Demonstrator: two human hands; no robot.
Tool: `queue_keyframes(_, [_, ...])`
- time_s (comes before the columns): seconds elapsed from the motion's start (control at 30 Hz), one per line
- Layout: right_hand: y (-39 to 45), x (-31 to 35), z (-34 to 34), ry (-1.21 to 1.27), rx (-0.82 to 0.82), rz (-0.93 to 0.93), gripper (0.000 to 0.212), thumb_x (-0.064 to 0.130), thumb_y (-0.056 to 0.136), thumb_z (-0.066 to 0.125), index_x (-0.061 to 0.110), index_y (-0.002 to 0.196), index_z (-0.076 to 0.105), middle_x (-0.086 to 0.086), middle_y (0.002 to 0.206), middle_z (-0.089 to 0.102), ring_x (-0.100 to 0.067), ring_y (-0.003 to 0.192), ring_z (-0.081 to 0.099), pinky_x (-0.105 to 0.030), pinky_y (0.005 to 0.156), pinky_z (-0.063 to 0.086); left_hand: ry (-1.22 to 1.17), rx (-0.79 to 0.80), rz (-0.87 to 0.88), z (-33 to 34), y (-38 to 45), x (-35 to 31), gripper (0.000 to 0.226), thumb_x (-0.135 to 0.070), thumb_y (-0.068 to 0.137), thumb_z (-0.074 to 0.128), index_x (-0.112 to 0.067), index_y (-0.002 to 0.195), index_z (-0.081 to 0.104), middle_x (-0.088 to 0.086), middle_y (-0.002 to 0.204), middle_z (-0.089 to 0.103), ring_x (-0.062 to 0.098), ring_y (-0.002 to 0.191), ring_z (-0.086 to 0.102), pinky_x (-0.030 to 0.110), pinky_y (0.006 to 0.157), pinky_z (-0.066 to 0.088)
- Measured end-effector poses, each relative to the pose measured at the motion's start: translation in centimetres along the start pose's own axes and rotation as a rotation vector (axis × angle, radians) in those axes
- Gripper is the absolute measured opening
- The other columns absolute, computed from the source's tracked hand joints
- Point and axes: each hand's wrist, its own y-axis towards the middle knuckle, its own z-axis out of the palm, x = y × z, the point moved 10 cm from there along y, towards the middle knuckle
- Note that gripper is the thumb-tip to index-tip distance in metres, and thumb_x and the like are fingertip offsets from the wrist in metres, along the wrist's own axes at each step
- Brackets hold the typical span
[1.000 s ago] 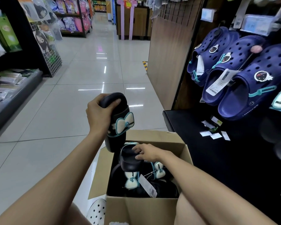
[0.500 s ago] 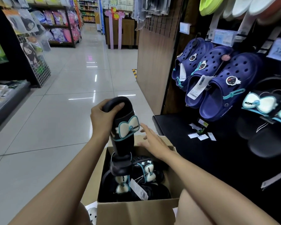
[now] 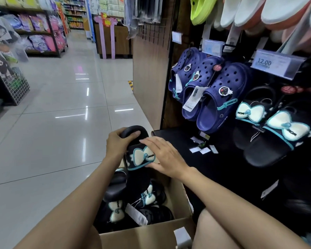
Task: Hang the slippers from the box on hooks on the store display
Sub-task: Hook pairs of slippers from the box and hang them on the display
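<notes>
My left hand (image 3: 118,143) grips the upper end of a black slipper with a white-and-teal bow (image 3: 137,174), held upright over the cardboard box (image 3: 151,234). My right hand (image 3: 166,156) lies on the bow strap with fingers nearly straight, thumb at the strap's lower edge. A second slipper of the pair (image 3: 115,193) hangs below the held one. More black bow slippers (image 3: 151,196) lie in the box. On the dark store display at right, matching bow slippers (image 3: 269,130) hang on hooks.
Navy clogs (image 3: 221,97) hang left of the bow slippers, with a 12.00 price tag (image 3: 275,63) above. White and lime shoes (image 3: 201,8) hang higher. A black base shelf (image 3: 178,139) holds loose paper tags. A tiled aisle runs left, with shelving beyond.
My right hand left the box, rose and now touches the bow strap of the slipper in my left hand. My view turned right and up toward the display.
</notes>
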Motion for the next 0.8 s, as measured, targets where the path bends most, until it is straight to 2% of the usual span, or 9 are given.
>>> queue_keyframes(0.07, [-0.5,-0.9,0.2,-0.024,0.028,0.022,0.079,0.041,0.079,0.077,0.022,0.146,0.04,0.005,0.143,0.045,-0.013,0.133,0.042,-0.034,0.103,0.042,0.018,0.075,-0.003,1.0,0.4,0.8,0.017,-0.029,0.08,0.081,-0.022,0.095,0.076,0.002,0.089,0.076,0.025,0.091,0.072,0.044,0.084,0.058])
queue_keyframes(0.23, [-1.3,-3.2,2.5,-0.041,0.14,0.109,0.078,0.043,0.078,0.077,0.02,0.144,0.043,0.003,0.141,0.048,-0.015,0.131,0.045,-0.036,0.103,0.044,0.19,0.146,-0.023,1.0,1.3,3.9,0.024,-0.049,0.085,0.068,-0.029,0.097,0.071,-0.001,0.1,0.073,0.02,0.1,0.066,0.037,0.087,0.05])
queue_keyframes(0.33, [-1.3,-4.0,5.2,-0.049,0.263,0.157,0.075,0.046,0.082,0.072,0.017,0.145,0.042,0.0,0.143,0.046,-0.02,0.131,0.042,-0.039,0.105,0.043,0.448,0.159,-0.044,-0.4,1.6,6.5,0.023,-0.041,0.096,0.06,-0.022,0.107,0.068,0.0,0.104,0.069,0.02,0.101,0.063,0.034,0.088,0.047])
queue_keyframes(0.47, [-1.2,-4.9,8.7,-0.065,0.42,0.257,0.071,0.049,0.089,0.065,0.016,0.146,0.037,-0.002,0.144,0.043,-0.025,0.131,0.041,-0.043,0.105,0.041,0.971,0.367,0.033,-1.1,1.2,9.7,0.026,-0.047,0.097,0.053,-0.029,0.113,0.064,-0.011,0.109,0.067,0.016,0.102,0.062,0.034,0.085,0.05])
queue_keyframes(0.53, [-0.9,-5.4,10.4,-0.054,0.474,0.316,0.071,0.048,0.091,0.064,0.015,0.147,0.036,-0.005,0.144,0.042,-0.027,0.132,0.04,-0.044,0.107,0.04,1.115,0.418,0.046,-1.5,1.1,11.0,0.028,-0.047,0.098,0.051,-0.03,0.117,0.062,-0.011,0.114,0.066,0.016,0.105,0.061,0.032,0.084,0.048])
queue_keyframes(0.63, [-0.4,-5.6,12.9,-0.073,0.543,0.35,0.07,0.045,0.093,0.062,0.011,0.147,0.034,-0.009,0.145,0.04,-0.029,0.134,0.039,-0.044,0.109,0.038,1.228,0.466,0.034,-2.0,1.4,13.1,0.032,-0.048,0.099,0.048,-0.029,0.123,0.058,-0.007,0.121,0.063,0.018,0.109,0.06,0.031,0.083,0.047])
queue_keyframes(0.8, [-0.7,-5.9,16.9,-0.059,0.69,0.382,0.066,0.036,0.099,0.055,0.008,0.151,0.026,-0.015,0.151,0.033,-0.036,0.135,0.039,-0.046,0.107,0.038,1.306,0.562,-0.008,-1.0,2.5,16.1,0.041,-0.05,0.102,0.037,-0.028,0.134,0.049,0.0,0.132,0.056,0.024,0.124,0.052,0.037,0.092,0.045])
